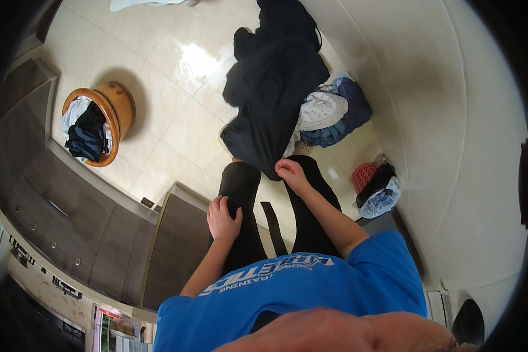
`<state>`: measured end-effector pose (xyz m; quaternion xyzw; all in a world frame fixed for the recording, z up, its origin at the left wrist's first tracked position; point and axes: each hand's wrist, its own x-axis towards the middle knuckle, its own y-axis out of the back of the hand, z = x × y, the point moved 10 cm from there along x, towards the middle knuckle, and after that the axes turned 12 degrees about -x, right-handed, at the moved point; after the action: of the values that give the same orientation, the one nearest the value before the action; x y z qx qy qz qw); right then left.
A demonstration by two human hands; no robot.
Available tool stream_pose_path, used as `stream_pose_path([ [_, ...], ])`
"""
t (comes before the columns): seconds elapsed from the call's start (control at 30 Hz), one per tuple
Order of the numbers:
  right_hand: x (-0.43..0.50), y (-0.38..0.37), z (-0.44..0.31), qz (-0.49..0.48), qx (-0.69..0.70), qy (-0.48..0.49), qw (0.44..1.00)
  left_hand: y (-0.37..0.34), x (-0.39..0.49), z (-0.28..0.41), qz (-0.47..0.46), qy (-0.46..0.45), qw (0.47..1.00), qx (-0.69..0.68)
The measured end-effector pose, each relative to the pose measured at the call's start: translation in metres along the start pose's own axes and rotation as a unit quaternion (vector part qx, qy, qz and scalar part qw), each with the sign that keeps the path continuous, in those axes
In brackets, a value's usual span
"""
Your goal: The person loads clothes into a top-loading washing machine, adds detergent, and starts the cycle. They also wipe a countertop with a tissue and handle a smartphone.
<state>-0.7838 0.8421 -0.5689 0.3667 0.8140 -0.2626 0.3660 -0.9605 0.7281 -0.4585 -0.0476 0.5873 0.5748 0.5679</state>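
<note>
My right hand point(293, 176) pinches the near end of a large black cloth garment point(273, 97) between thumb and fingers, just in front of my right knee. The garment stretches away from me over the tiles, crumpled at its far end. Its exact kind cannot be told. On my left thigh, in black trousers point(242, 189), rests my left hand point(224, 218), fingers spread and holding nothing. Beside the garment, on the right, sits a heap of clothes: a white patterned cloth point(323, 110) lies with dark blue cloth point(354, 103).
A round wooden tub point(121, 108) tipped toward me holds black and white clothes. At right, a red perforated basket point(363, 176) stands by the wall with a plastic bag point(380, 200). Dark cabinets point(79, 220) line the left side. Light tiles point(158, 101) cover the floor.
</note>
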Motion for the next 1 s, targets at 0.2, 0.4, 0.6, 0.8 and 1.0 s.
stream_pose_path([
  [0.2, -0.088, -0.033, -0.023, -0.079, 0.041, 0.002, 0.996, -0.008, -0.006, 0.009, -0.009, 0.016, 1.000, 0.015],
  [0.4, -0.198, -0.130, -0.071, -0.386, -0.064, 0.013, 0.920, -0.022, -0.010, 0.018, -0.002, -0.075, 0.997, -0.025],
  [0.6, -0.211, -0.110, -0.069, -0.324, -0.213, -0.016, 0.922, -0.035, -0.027, 0.021, 0.014, -0.102, 0.982, -0.161],
  [0.8, -0.221, -0.091, -0.039, -0.238, -0.050, -0.057, 0.968, -0.014, -0.040, 0.047, 0.104, -0.130, 0.912, -0.376],
  [1.0, -0.217, -0.042, 0.002, -0.052, 0.328, -0.207, 0.920, 0.033, -0.064, 0.116, -0.001, -0.145, 0.846, -0.512],
])
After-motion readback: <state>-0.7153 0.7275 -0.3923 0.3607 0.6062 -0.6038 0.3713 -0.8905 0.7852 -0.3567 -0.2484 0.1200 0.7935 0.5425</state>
